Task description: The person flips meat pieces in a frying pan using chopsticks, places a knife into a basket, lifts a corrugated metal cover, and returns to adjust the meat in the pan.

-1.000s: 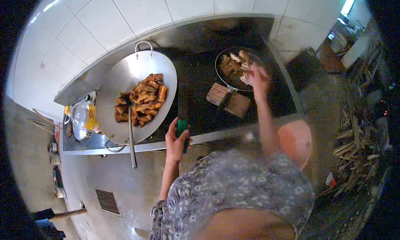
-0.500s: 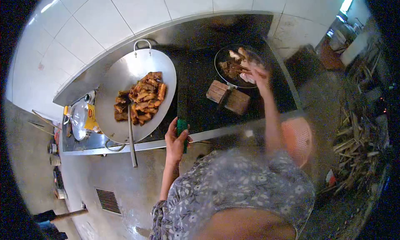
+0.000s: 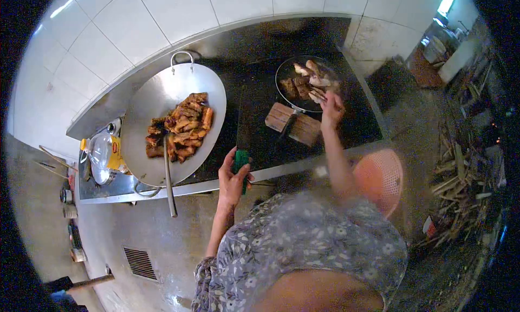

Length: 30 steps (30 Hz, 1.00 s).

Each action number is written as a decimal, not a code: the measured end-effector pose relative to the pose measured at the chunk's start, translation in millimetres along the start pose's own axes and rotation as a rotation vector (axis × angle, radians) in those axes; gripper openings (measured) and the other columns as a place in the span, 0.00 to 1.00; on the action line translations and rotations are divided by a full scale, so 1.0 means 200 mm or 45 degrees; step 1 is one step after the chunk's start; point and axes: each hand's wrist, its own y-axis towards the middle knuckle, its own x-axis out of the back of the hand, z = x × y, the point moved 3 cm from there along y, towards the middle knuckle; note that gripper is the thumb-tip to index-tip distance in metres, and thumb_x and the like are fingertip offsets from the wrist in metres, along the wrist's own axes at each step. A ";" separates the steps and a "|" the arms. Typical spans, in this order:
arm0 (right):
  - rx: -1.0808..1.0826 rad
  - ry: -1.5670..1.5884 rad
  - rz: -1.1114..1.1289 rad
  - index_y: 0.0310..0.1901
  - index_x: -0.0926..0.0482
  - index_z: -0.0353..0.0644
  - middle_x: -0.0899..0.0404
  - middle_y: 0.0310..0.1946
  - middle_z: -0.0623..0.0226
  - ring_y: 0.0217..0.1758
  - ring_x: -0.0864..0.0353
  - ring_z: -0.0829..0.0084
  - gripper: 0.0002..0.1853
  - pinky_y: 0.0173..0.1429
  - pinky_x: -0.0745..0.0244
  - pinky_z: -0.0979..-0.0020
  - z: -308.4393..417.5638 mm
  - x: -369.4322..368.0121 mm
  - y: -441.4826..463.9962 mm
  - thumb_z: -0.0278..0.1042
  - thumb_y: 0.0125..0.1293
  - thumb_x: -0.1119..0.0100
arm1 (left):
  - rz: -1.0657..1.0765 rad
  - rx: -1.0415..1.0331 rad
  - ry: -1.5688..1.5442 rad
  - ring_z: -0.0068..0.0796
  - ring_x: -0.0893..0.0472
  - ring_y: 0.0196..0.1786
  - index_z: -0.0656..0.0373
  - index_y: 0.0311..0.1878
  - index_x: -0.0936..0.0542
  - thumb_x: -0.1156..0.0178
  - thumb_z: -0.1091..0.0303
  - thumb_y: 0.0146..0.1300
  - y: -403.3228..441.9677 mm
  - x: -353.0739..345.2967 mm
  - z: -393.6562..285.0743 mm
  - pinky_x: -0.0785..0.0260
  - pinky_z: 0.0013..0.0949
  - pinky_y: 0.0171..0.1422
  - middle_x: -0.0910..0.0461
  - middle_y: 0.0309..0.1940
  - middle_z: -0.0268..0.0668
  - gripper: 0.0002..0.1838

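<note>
My left hand (image 3: 233,177) is closed around a green object (image 3: 241,161) at the stove's front edge. Over the near right rim of a frying pan (image 3: 279,90), my right hand (image 3: 332,110) is closed on thin sticks, seemingly chopsticks (image 3: 320,93), whose tips reach among the meat pieces (image 3: 303,84). Some pieces are pale, others browned. The pan's dark handle lies across a brown wooden block (image 3: 301,129). To the left, a large wok (image 3: 135,133) holds browned pieces (image 3: 187,125) and a long-handled utensil (image 3: 168,184) that leans out over its front rim.
A bottle with a yellow label (image 3: 115,153) and a glass lid (image 3: 101,159) stand left of the wok. An orange perforated basket (image 3: 381,181) is beside my right forearm. Firewood (image 3: 460,187) lies piled at the far right. White tiles (image 3: 244,3) line the wall.
My right hand has moved slightly left and nearer to me, from over the pan to its near rim. Some pale pieces in the pan have shifted. My left hand keeps its hold.
</note>
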 end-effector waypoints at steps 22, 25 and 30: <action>-0.170 0.356 -0.336 0.36 0.28 0.39 0.26 0.30 0.65 0.35 0.25 0.68 0.12 0.45 0.25 0.68 -0.09 0.40 0.26 0.40 0.58 0.46 | -0.056 -0.087 0.026 0.20 0.28 0.21 0.60 0.59 0.41 0.48 0.78 0.54 0.01 0.05 0.03 0.37 0.21 0.17 0.27 0.35 0.34 0.28; -0.163 0.466 -0.180 0.36 0.30 0.39 0.26 0.29 0.65 0.34 0.25 0.69 0.11 0.44 0.25 0.68 -0.13 0.51 0.28 0.39 0.60 0.49 | -0.057 -0.067 0.043 0.20 0.28 0.21 0.60 0.59 0.41 0.48 0.78 0.54 0.02 0.04 0.03 0.37 0.21 0.18 0.27 0.35 0.34 0.28; -0.249 0.580 0.042 0.35 0.27 0.39 0.25 0.31 0.65 0.37 0.24 0.67 0.10 0.47 0.24 0.67 -0.17 0.60 0.27 0.38 0.61 0.49 | -0.052 0.000 -0.004 0.19 0.28 0.21 0.60 0.59 0.40 0.49 0.79 0.54 0.03 0.02 0.06 0.37 0.22 0.18 0.27 0.35 0.33 0.27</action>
